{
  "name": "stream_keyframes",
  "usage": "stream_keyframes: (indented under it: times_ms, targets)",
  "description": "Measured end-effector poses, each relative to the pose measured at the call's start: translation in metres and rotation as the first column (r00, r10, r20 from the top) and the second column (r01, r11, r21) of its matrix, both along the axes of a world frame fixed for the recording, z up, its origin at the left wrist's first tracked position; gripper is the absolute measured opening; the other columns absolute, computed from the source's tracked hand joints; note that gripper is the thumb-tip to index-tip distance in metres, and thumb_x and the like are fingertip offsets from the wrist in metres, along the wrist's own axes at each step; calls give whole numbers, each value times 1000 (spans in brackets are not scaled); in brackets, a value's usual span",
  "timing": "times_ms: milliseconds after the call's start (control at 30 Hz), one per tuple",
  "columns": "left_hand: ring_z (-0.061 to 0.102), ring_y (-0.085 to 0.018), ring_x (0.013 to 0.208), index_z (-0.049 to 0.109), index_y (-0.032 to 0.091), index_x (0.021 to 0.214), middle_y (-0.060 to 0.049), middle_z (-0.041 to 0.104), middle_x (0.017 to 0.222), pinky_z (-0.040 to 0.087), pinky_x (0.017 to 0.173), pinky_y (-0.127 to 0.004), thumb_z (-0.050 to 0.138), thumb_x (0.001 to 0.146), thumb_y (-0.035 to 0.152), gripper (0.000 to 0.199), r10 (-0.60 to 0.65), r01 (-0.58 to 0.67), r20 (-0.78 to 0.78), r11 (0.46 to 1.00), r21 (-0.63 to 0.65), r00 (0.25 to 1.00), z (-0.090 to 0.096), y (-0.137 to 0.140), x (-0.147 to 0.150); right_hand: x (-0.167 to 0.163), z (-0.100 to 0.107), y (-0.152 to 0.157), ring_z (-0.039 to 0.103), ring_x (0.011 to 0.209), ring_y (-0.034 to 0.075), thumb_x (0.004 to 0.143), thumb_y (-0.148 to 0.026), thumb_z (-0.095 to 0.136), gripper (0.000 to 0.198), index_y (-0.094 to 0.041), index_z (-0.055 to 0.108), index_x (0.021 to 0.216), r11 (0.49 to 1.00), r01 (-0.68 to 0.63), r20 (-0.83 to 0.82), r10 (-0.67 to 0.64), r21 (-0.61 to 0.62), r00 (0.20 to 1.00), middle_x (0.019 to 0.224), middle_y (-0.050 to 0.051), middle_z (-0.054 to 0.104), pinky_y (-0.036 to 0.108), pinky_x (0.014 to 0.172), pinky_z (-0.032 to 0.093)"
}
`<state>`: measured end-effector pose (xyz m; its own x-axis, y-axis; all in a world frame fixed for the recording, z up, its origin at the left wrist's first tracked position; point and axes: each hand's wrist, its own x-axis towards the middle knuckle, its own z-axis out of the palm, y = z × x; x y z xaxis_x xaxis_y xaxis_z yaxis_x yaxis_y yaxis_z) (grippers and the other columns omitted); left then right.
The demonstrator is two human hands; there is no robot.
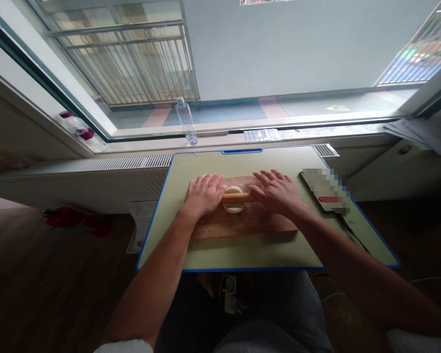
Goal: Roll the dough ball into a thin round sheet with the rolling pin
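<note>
A short wooden rolling pin (238, 197) lies crosswise over a round piece of pale dough (234, 208) on a wooden board (242, 224). Over the pin's left end rests my left hand (205, 193), palm down with its fingers stretched forward. My right hand (275, 191) lies on the other end, its fingers spread and pointing ahead. Both palms cover the ends of the pin. Dough shows in front of and behind the pin, between my hands.
The board sits on a pale green folding table (213, 255) with a blue edge. To the right lies a flat dark-edged device (316, 196), partly blurred out, with a cable (353, 233). A clear bottle (186, 121) stands on the windowsill, near a blister pack (260, 135).
</note>
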<state>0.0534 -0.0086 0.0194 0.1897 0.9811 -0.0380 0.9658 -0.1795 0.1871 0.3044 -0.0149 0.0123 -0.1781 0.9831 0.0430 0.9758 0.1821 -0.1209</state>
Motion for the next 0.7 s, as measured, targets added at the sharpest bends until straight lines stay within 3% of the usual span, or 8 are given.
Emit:
stream_keyframes:
  times_ms: [333,700]
  targets:
    - [41,-31,165,55,32,166,-6,46,181,29,137,-57,38,113,55,60,-3,6,32,994,-108,999,12,26,2,3,1,27,39,164,38,110,-66,37,73,-30,50,172,994,7,-37,-11,-109,999,179,6,47,61,132,36]
    - [39,-31,167,52,33,168,-5,43,182,28,138,-58,36,113,56,62,-25,31,35,983,-180,999,10,51,1,4,2,46,44,160,38,108,-66,43,75,-27,49,172,993,3,-50,-9,-121,999,179,9,47,59,132,36]
